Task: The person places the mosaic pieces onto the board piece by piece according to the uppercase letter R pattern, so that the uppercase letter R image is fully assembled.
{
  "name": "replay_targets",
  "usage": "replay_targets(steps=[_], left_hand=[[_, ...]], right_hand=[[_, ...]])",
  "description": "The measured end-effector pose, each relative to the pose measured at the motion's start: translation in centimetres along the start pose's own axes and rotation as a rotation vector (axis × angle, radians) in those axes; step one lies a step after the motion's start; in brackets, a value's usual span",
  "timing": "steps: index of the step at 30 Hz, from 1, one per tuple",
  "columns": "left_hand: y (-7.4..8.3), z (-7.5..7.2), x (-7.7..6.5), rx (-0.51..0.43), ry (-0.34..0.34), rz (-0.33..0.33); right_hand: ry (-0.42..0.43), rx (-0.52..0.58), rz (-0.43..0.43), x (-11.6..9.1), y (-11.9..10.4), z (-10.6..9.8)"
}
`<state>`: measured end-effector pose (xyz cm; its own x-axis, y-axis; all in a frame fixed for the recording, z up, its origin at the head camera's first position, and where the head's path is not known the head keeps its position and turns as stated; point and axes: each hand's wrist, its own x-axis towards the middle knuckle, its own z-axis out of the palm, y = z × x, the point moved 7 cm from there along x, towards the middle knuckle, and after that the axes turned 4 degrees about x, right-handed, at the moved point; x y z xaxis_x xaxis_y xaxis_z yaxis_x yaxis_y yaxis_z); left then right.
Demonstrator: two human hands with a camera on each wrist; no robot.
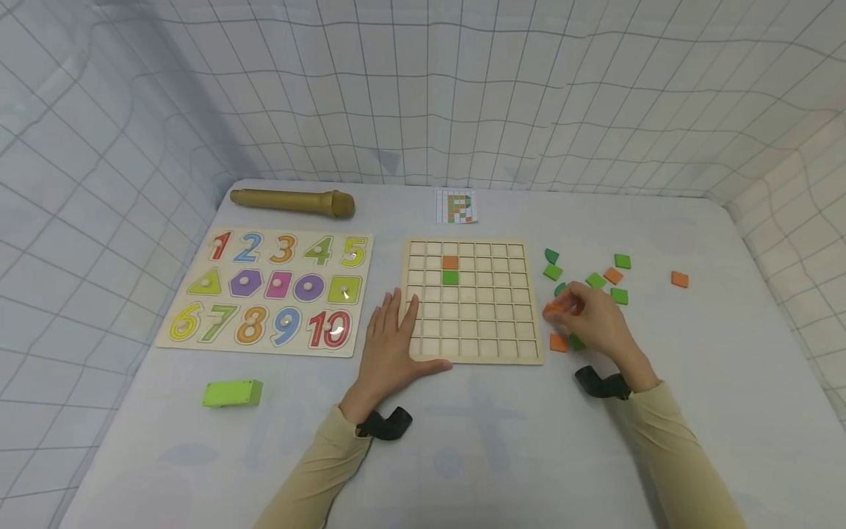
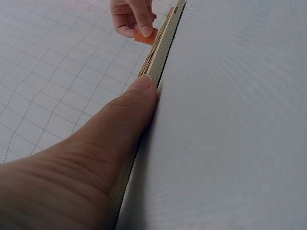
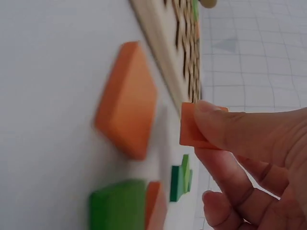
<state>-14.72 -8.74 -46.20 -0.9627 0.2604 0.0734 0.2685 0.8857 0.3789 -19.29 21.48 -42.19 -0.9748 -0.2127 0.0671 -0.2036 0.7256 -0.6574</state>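
Observation:
My right hand pinches a square orange tile between thumb and fingers, just off the right edge of the wooden grid board. Along the board's lower left corner rests my left hand, fingers spread and thumb reaching along the front edge; in the left wrist view the thumb touches the rim. Two tiles sit in the board's third column, an orange one directly above a green one. Beneath the right hand, another orange tile lies beside a green tile, partly hidden.
Several loose green and orange tiles are scattered right of the board. A small pattern card lies behind it. To the left are a number-and-shape puzzle, a gold microphone and a lime green block.

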Motion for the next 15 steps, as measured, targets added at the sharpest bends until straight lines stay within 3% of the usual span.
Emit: replay_targets(steps=[7, 15], left_hand=[[0.1, -0.3, 0.0, -0.012, 0.006, 0.005], [0.1, -0.2, 0.0, -0.009, 0.008, 0.008]], right_hand=[[0.032, 0.142, -0.045, 2.1, -2.6, 0.6], [-0.021, 0.216, -0.088, 5.0, -6.2, 3.1]])
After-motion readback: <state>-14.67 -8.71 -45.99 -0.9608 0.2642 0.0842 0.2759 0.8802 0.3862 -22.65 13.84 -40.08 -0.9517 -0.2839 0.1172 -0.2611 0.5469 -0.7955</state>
